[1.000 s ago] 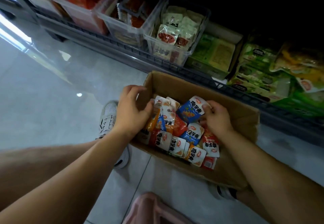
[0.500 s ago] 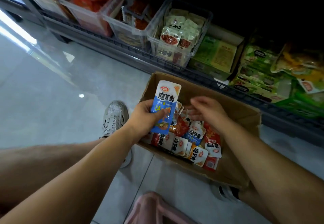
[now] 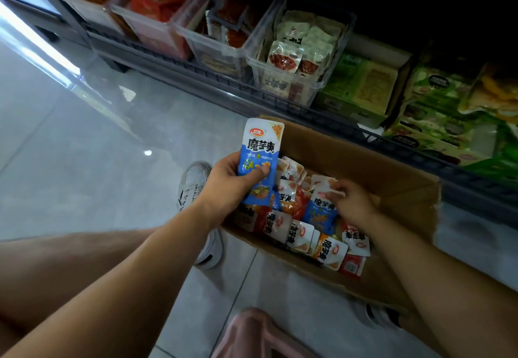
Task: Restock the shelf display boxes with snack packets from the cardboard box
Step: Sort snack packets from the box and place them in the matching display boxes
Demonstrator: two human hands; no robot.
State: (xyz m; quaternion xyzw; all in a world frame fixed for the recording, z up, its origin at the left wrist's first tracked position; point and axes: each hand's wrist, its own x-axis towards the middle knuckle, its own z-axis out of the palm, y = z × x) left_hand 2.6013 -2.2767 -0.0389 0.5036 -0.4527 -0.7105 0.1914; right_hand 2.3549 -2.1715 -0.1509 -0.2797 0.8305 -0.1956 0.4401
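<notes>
Blue and glossy, a long plastic snack packet stands upright in the gripping left hand, over the near-left corner of the brown cardboard box. Its long axis points toward the clear plastic shelf bins ahead, which this hand is nearer to. The right hand, low in the box, pinches a white-topped packet.

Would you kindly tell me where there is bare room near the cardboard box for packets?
Bare floor tiles lie left of the shoe, up to the shelf base; the far-right corner of the cardboard box, beyond the right hand, is bare. Its left and near side are crowded with packets, and the clear bins look full.
</notes>
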